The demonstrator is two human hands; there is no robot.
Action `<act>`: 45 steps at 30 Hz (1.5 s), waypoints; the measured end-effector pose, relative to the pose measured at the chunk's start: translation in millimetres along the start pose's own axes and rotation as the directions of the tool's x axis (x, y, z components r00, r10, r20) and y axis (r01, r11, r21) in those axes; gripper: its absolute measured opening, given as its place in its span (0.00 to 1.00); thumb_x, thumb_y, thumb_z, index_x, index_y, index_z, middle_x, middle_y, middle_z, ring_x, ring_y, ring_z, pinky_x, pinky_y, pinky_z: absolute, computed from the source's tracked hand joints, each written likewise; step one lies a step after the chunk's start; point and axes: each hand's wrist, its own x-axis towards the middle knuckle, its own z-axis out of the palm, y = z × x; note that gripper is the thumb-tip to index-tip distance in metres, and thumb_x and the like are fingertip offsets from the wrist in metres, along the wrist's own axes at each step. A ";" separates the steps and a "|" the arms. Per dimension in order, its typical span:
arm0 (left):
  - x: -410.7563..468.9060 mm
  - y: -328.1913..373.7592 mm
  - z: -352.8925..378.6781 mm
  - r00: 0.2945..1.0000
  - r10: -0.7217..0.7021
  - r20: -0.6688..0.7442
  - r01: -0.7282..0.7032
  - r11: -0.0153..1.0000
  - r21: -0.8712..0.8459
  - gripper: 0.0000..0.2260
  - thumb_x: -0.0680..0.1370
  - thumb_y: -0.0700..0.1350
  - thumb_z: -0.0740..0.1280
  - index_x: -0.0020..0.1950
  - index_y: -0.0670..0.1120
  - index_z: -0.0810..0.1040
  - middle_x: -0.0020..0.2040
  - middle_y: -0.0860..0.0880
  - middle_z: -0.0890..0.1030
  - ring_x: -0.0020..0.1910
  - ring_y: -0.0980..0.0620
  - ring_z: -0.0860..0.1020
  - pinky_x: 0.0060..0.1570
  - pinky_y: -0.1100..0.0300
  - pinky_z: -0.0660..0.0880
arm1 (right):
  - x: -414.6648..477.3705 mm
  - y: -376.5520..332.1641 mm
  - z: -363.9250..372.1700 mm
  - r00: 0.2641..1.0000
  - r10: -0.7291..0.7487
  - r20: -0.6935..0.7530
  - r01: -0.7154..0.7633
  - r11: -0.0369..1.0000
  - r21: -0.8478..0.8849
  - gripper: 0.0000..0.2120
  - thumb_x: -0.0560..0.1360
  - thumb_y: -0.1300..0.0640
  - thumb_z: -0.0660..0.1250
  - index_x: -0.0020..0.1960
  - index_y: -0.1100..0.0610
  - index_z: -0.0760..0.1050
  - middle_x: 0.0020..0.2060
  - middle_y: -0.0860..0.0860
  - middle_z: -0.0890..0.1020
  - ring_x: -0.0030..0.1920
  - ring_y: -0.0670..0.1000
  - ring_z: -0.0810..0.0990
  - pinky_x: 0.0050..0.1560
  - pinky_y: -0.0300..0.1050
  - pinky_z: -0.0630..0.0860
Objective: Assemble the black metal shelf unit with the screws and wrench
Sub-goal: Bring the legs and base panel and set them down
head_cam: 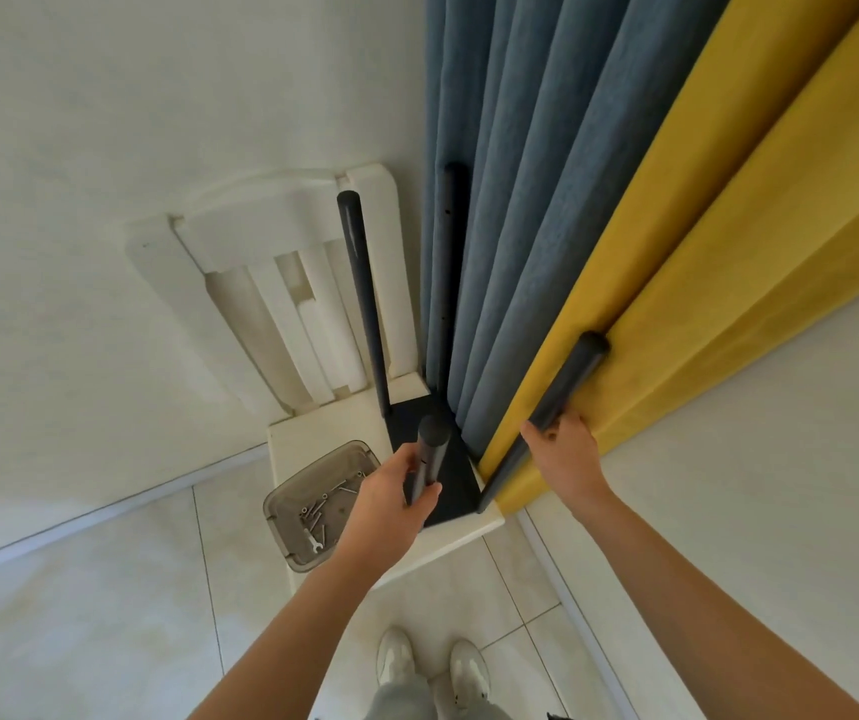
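A white chair point(240, 236) is carrying the black shelf unit point(450, 475) on its seat, one far post standing just beside the blue curtain point(520, 200). The left hand point(391, 496) is gripping the near-left post point(430, 449), fingers wrapped round it, and the right hand point(567, 454) is clasping the near-right post point(567, 381) likewise. Risk, as judged: any tilt is threatening to slide the frame off the seat or knock over the clear tub point(281, 506) holding the screws point(320, 511) and wrench point(314, 542).

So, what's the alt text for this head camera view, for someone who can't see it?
A person's left hand and right hand grip two black poles of a shelf unit whose black panel rests on a white chair. A clear tub of screws and a wrench sits beside it; blue and yellow curtains hang behind.
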 end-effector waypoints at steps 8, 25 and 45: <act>4.1 12.0 9.9 0.990 -0.104 -0.097 0.086 0.982 -0.168 0.03 0.79 0.49 0.70 0.50 0.57 0.78 0.44 0.58 0.82 0.46 0.62 0.80 0.42 0.74 0.72 | 0.1 9.7 7.6 0.999 0.024 0.048 -0.031 0.989 0.143 0.15 0.76 0.53 0.71 0.55 0.62 0.74 0.46 0.59 0.80 0.46 0.55 0.80 0.47 0.48 0.79; 15.2 62.0 -7.7 0.971 -0.114 -0.212 0.046 0.953 -0.300 0.03 0.77 0.45 0.73 0.48 0.51 0.81 0.44 0.50 0.83 0.47 0.54 0.81 0.57 0.56 0.76 | -7.0 -20.2 -18.7 0.959 -0.274 0.071 0.240 0.920 0.309 0.11 0.75 0.67 0.70 0.45 0.52 0.75 0.48 0.51 0.84 0.54 0.50 0.81 0.63 0.47 0.74; -50.3 160.6 -67.8 0.840 0.155 -0.520 -0.303 0.929 -0.213 0.02 0.79 0.43 0.70 0.50 0.46 0.79 0.35 0.42 0.81 0.34 0.56 0.82 0.40 0.76 0.73 | -58.5 -101.0 -91.7 0.805 -0.590 -0.064 0.553 0.706 0.442 0.10 0.76 0.59 0.71 0.46 0.46 0.73 0.42 0.46 0.80 0.45 0.32 0.77 0.40 0.22 0.71</act>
